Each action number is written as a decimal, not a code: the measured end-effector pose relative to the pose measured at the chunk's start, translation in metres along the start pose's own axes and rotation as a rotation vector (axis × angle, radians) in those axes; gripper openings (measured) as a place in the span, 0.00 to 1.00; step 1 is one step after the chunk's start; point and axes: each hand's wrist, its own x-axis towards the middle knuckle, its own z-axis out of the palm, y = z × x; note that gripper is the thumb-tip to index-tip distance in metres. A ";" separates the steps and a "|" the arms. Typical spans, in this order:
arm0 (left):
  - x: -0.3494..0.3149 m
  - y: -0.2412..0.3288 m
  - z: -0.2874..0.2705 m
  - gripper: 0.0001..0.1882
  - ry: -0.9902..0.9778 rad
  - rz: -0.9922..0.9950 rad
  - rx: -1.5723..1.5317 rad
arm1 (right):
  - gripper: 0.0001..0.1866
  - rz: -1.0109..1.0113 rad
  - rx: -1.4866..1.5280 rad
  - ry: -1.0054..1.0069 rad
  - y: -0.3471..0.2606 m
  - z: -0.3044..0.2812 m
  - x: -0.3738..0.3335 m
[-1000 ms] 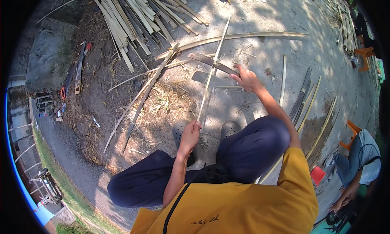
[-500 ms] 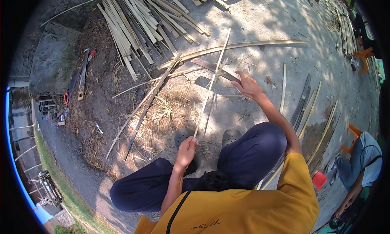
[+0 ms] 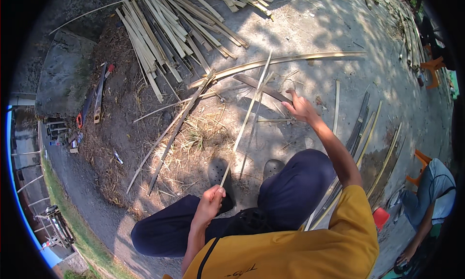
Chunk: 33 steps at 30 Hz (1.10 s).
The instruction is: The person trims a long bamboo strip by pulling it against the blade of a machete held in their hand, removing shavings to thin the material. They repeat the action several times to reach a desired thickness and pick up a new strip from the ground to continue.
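My left hand point(image 3: 208, 205), low in the middle by my knee, is closed round the near end of a long, thin bamboo strip point(image 3: 243, 125). The strip slants away from me, its far end beyond a curved split of bamboo. My right hand point(image 3: 302, 108) grips a machete, fingers wrapped at its handle end and thumb raised. Its dark, broad blade point(image 3: 259, 86) points left and lies across the strip; I cannot tell whether the edge is biting into it. A small pale sliver shows beside the strip near the blade.
Cut bamboo slats point(image 3: 150, 37) are heaped at the far left. A curved bamboo split point(image 3: 290, 57) lies ahead, and more strips point(image 3: 361, 129) lie right. Two handsaws point(image 3: 99, 97) rest on the left soil. A person point(image 3: 426, 196) sits at far right near an orange stool point(image 3: 420, 162).
My left hand has come back toward my body, drawing the bamboo strip nearer. My right hand and the machete have shifted slightly right and nearer.
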 end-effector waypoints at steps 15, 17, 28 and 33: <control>-0.041 0.015 -0.015 0.15 0.065 -0.109 0.100 | 0.38 0.057 -0.082 0.012 0.017 0.026 0.017; -0.038 0.008 -0.036 0.15 0.104 -0.021 0.242 | 0.39 0.059 -0.073 -0.005 -0.002 0.022 0.019; -0.158 0.261 -0.009 0.06 0.755 0.571 1.714 | 0.38 0.178 0.430 -0.057 -0.075 -0.023 -0.037; -0.217 0.342 0.006 0.15 0.953 1.135 2.229 | 0.30 0.340 0.869 -0.171 -0.135 -0.048 -0.077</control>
